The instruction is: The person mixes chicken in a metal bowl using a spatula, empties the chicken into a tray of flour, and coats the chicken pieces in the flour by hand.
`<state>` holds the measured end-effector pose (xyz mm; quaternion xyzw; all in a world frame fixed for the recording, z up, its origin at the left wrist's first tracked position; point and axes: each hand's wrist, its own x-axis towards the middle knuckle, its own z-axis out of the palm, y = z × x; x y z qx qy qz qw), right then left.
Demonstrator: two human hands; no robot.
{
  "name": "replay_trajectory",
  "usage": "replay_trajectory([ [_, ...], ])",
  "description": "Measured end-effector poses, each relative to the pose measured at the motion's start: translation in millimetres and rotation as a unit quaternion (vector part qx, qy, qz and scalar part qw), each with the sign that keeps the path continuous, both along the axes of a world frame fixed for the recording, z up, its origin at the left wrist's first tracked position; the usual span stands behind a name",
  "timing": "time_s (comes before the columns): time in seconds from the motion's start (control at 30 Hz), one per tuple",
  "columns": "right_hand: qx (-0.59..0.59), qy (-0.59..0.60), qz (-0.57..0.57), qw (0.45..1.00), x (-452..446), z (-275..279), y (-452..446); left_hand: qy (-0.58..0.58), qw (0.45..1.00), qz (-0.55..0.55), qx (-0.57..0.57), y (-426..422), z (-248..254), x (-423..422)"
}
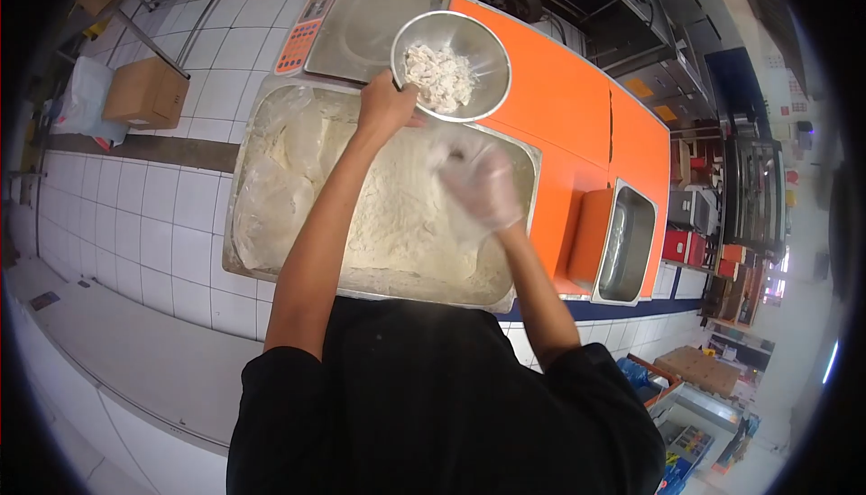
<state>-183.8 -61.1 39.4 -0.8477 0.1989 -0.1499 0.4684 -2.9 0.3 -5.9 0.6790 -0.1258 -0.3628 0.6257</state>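
My left hand (386, 107) is closed on the near-left rim of a round steel bowl (492, 62). Flour-coated pale pieces (440, 78) lie inside the bowl. Below it is a wide metal tray (532, 179) full of white flour (397, 220). My right hand (483, 190) wears a clear plastic glove and is over the right part of the flour. Motion smears its fingers, so whether it holds anything cannot be made out. A crumpled clear plastic bag (275, 202) lies at the tray's left side.
Behind the tray stands a scale (374, 22) with an orange keypad. An orange counter (550, 76) extends to the right, with a deep steel pan (622, 242) near its front edge. A cardboard box (146, 94) sits on the tiled floor at left.
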Motion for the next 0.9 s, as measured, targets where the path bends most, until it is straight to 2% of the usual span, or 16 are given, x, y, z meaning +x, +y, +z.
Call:
replay_trajectory([
  [0.07, 0.024, -0.022, -0.031, 0.999, 18, 45, -23, 0.004, 1.000, -0.002, -0.003, 0, 2, 0],
  [0.1, 0.024, -0.020, -0.037, 0.999, 20, 46, -30, 0.006, 1.000, 0.003, -0.004, -2, 2, 0],
  [0.17, -0.169, -0.042, -0.099, 0.980, 27, 46, -35, 0.001, 1.000, 0.006, -0.003, -3, -1, -2],
  [0.23, -0.335, 0.013, -0.021, 0.942, 12, 21, -18, -0.029, 0.999, 0.027, -0.007, -3, -10, 0],
  [0.27, -0.422, 0.077, 0.079, 0.900, 9, 18, 7, -0.028, 0.999, 0.032, -0.004, -2, -10, 1],
  [0.3, -0.431, 0.120, 0.176, 0.877, 7, -39, 26, -0.030, 0.999, 0.027, 0.008, -2, -7, 1],
  [0.4, -0.347, 0.073, 0.387, 0.851, -1, -174, 90, -0.028, 0.999, 0.023, 0.002, -3, -7, -1],
  [0.47, -0.299, 0.046, 0.404, 0.863, -9, -196, 120, -0.030, 0.999, 0.017, 0.010, 0, 2, -2],
  [0.53, -0.173, -0.081, 0.368, 0.910, -20, -247, 129, -0.033, 0.999, 0.018, 0.010, 0, -2, -2],
  [0.57, -0.175, -0.080, 0.366, 0.910, -22, -245, 124, -0.034, 0.999, 0.018, 0.008, -1, -3, -2],
  [0.63, -0.235, 0.049, 0.428, 0.871, -27, -224, 104, -0.027, 1.000, 0.008, 0.005, 1, 2, -3],
  [0.67, -0.239, 0.052, 0.425, 0.872, -29, -211, 97, -0.020, 1.000, 0.001, 0.004, 1, 5, -3],
  [0.73, -0.258, 0.257, 0.374, 0.853, -32, -177, 82, -0.020, 1.000, -0.003, 0.001, 0, 5, -2],
  [0.8, -0.148, 0.159, 0.244, 0.945, -50, -179, 50, -0.019, 1.000, 0.000, 0.002, 1, 4, -2],
  [0.87, -0.168, 0.048, 0.216, 0.961, -56, -168, 11, -0.030, 0.999, -0.011, 0.012, 3, 4, -1],
  [0.9, -0.169, 0.049, 0.217, 0.960, -56, -151, 3, -0.029, 0.999, -0.009, 0.011, 3, 3, 0],
])
